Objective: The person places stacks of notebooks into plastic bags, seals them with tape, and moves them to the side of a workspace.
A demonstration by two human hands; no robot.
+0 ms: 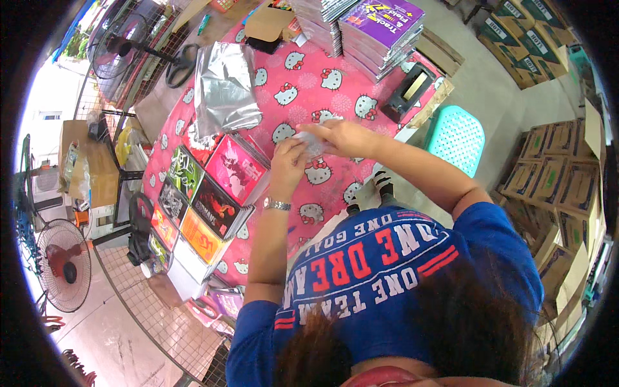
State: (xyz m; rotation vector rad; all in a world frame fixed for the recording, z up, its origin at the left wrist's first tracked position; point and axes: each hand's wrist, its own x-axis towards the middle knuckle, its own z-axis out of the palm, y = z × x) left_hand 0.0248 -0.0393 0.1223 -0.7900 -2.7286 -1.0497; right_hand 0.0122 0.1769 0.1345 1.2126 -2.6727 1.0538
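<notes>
Above the pink table cover with a white cat print (pixel 311 213), both hands are together near the middle. My left hand (pixel 290 158), with a metal watch on its wrist, has its fingers closed on crumpled clear plastic (pixel 313 146). My right hand (pixel 347 138) pinches the same plastic from the other side; its fingertips are partly hidden. Farther left lies a stack of clear plastic bags (pixel 225 87). Closer to my left forearm, several piles of notebooks stand in rows, including a pink one (pixel 236 168), a black one (pixel 219 205) and an orange one (pixel 202 237).
Tall stacks of purple-covered notebooks (pixel 382 26) stand at the far edge, near a black tape dispenser (pixel 410 90). A teal stool (pixel 455 138) is right of the table. Cardboard boxes (pixel 548 168) are piled along the right. A standing fan (pixel 64 264) is at the left.
</notes>
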